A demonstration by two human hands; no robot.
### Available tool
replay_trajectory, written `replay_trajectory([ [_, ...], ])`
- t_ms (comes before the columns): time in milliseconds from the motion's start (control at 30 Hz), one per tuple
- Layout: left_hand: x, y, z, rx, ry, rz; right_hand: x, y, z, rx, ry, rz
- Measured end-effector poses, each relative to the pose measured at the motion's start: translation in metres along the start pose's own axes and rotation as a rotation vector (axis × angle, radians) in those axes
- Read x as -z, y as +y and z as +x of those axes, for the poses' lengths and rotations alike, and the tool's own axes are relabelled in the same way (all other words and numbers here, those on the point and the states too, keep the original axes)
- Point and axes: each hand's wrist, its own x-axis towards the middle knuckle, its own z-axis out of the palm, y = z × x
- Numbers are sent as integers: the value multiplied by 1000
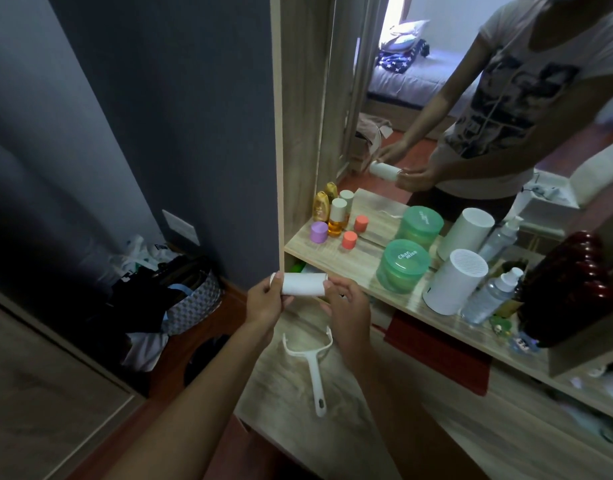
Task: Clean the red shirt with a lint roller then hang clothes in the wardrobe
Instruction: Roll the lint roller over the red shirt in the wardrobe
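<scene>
Ana: Head view first. Where is the white cylindrical lint roll?

Ben: Held level between both hands, in the air above the pale wood-grain dresser top and just in front of the edge of the shelf.

Ana: How do the hands sit on it?

Ben: The left hand is clasped round the roll's left end, thumb across the front and fingers curled behind. The right hand pinches the right end with thumb and fingertips.

Ana: And the handle?

Ben: The white plastic forked roller handle lies flat on the dresser top, below the hands and apart from them, with its fork toward the roll and its grip pointing toward the person. The roll is off it.

Ana: What else is near?

Ben: On the shelf to the right stand a green round lidded tub, a white cylindrical speaker-like canister and a clear spray bottle. Farther left on it are a purple-capped jar, an amber bottle and a coral-capped jar. A mirror behind them reflects the hands and roll. A red cloth hangs from under the shelf, right of the right hand
</scene>
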Motion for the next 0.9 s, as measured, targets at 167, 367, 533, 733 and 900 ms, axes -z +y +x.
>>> replay_trajectory([
  [167, -1, -4, -2, 30, 15, 95, -4, 3, 1, 42, -120, -124],
  [367, -10, 1, -19, 3, -95, 226, -5, -2, 4, 24, -46, -201],
  [533, -5, 20, -19, 27, -308, 342, -1, -2, 6, -217, -189, 69],
  [733, -1, 24, -27, 186, -523, 400, 2, -4, 4, -362, -344, 89],
  [900, 4, 7, -22, 217, -481, 372, -3, 11, 11, -298, -236, 8],
])
